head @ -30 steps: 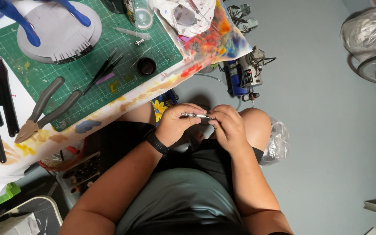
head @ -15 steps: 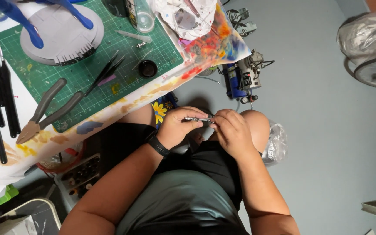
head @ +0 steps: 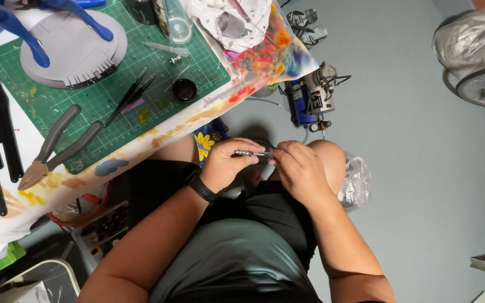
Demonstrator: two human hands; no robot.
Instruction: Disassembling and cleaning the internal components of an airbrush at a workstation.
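Currently, fingers: left hand pinches a slim metal tool level over the lap; right hand curls closed at its right tip.
Step (judged): fine fitting or twisting at the tool's tip, mid-way.
Next move calls for: steady counter-grip, small turns.
Surroundings: green cutting mat far left, pliers on it (untouched); compressor on floor beyond the knees.

A single head-worn camera looks almost straight down from above the seated person, close over lap and forearms. The left hand and right hand sit mid-frame, the green cutting mat far left, grey floor right.
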